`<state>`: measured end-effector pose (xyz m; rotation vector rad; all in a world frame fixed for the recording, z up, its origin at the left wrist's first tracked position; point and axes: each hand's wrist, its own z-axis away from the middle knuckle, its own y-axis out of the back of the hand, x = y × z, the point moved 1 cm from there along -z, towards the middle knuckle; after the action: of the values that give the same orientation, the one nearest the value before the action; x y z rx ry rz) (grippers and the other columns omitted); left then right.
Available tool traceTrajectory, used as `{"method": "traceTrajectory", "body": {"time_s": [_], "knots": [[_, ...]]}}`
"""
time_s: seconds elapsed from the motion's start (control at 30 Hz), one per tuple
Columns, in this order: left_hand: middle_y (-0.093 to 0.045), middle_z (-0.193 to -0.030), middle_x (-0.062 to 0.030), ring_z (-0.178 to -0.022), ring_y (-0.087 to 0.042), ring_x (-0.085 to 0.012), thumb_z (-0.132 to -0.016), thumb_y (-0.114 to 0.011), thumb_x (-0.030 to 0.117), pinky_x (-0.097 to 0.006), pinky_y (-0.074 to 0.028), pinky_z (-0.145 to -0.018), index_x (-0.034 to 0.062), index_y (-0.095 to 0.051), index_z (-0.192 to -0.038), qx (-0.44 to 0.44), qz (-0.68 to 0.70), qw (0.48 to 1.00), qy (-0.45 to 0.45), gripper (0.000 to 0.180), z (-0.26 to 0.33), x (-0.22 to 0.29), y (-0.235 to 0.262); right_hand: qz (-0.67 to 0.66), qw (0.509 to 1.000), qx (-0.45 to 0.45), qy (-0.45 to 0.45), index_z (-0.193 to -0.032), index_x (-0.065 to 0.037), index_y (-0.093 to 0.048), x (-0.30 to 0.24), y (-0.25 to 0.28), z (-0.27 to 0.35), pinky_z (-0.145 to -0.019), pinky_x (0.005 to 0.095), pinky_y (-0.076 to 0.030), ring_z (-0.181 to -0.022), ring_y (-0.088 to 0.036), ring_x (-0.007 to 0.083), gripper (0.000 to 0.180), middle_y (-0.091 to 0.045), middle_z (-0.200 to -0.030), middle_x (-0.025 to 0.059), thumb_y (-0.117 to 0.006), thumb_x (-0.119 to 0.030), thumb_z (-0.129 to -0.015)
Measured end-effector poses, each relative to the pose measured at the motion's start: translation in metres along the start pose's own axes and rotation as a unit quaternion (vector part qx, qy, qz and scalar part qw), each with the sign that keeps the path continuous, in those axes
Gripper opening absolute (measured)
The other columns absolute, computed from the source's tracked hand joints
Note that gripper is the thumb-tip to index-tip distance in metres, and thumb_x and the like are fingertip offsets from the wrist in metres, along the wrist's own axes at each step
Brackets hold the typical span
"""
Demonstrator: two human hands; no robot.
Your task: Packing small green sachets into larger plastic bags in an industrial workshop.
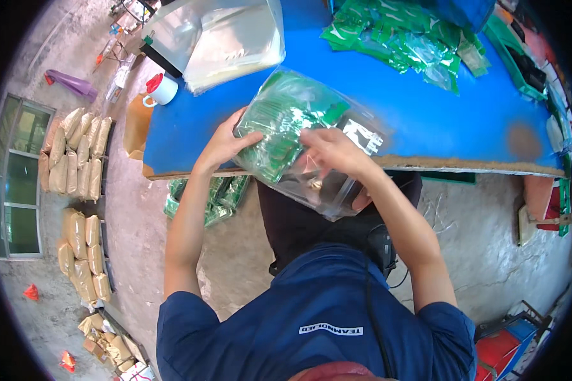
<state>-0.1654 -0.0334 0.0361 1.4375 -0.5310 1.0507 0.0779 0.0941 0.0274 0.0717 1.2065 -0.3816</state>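
Observation:
A large clear plastic bag (pixel 337 190) filled with green packets (pixel 274 124) lies tilted over the table's near edge, in front of my body. My left hand (pixel 225 145) grips its left side, with the thumb on top and the fingers partly hidden behind it. Across the bag's right part reaches my right hand (pixel 337 152), slightly blurred. Its bent fingers press on the plastic beside the packets, and part of the hand is hidden by the plastic.
On the blue table (pixel 426 127) lie a pile of green packets (pixel 400 38) at the back and a stack of clear bags (pixel 235 47) at the left. A white mug (pixel 162 90) stands near the left edge. More green packets (pixel 219 197) sit below the table; brown sacks (pixel 79 152) stand further left.

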Motion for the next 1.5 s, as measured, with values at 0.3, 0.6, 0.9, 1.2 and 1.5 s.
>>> {"method": "traceTrajectory", "body": {"time_s": [0.3,0.6,0.9,1.2,1.5], "knots": [[-0.029,-0.16,-0.0131,-0.146,-0.029,-0.0226,-0.084,-0.079,0.02,-0.034,-0.024,-0.118,-0.0007,-0.023,-0.156,-0.125,0.28,0.951,0.033,0.093,-0.081,-0.043,0.023,0.074,0.974,0.208,0.049,-0.099,0.002,-0.068,0.036,0.021,-0.064,-0.046,0.0348,-0.048,-0.054,-0.064,0.0182,0.057,-0.063,-0.064,0.0134,-0.052,-0.052,-0.097],[-0.027,-0.161,-0.0125,-0.147,-0.027,-0.0216,-0.08,-0.081,0.023,-0.034,-0.023,-0.119,0.0002,-0.016,-0.157,-0.153,0.318,0.935,0.037,0.104,-0.075,-0.008,0.005,0.06,0.932,0.343,0.097,-0.105,0.009,-0.057,0.043,0.045,-0.063,-0.052,0.0371,-0.049,-0.057,-0.063,0.0244,0.049,-0.065,-0.073,0.0173,-0.043,-0.037,-0.103],[-0.033,-0.157,-0.0105,-0.143,-0.034,-0.0221,-0.078,-0.08,0.016,-0.035,-0.025,-0.118,0.0033,-0.019,-0.158,-0.185,0.234,0.955,-0.003,0.101,-0.069,0.001,-0.003,0.3,0.846,0.418,0.139,-0.088,0.006,-0.065,0.029,0.036,-0.074,-0.084,0.0542,-0.047,-0.09,-0.062,0.0508,0.061,-0.065,-0.091,0.033,-0.036,-0.045,-0.103],[-0.029,-0.159,-0.0126,-0.147,-0.027,-0.0219,-0.078,-0.081,0.01,-0.033,-0.02,-0.12,0.0051,-0.017,-0.159,-0.144,0.152,0.977,-0.028,0.103,-0.057,-0.002,0.0,0.158,0.912,0.327,0.19,-0.09,0.002,-0.057,0.03,0.002,-0.036,-0.067,0.0424,-0.046,-0.07,-0.056,0.0307,0.041,-0.061,-0.076,0.0188,-0.062,-0.038,-0.096],[-0.026,-0.161,-0.019,-0.15,-0.022,-0.0354,-0.092,-0.063,0.05,-0.049,-0.016,-0.121,0.0097,-0.032,-0.155,0.091,-0.348,0.905,-0.228,0.08,-0.047,0.049,-0.024,-0.117,0.99,-0.036,0.07,-0.119,0.001,-0.06,0.082,0.033,0.09,-0.058,0.0246,-0.056,-0.078,-0.069,0.0132,0.023,-0.069,-0.095,0.009,-0.054,-0.013,-0.102]]}}
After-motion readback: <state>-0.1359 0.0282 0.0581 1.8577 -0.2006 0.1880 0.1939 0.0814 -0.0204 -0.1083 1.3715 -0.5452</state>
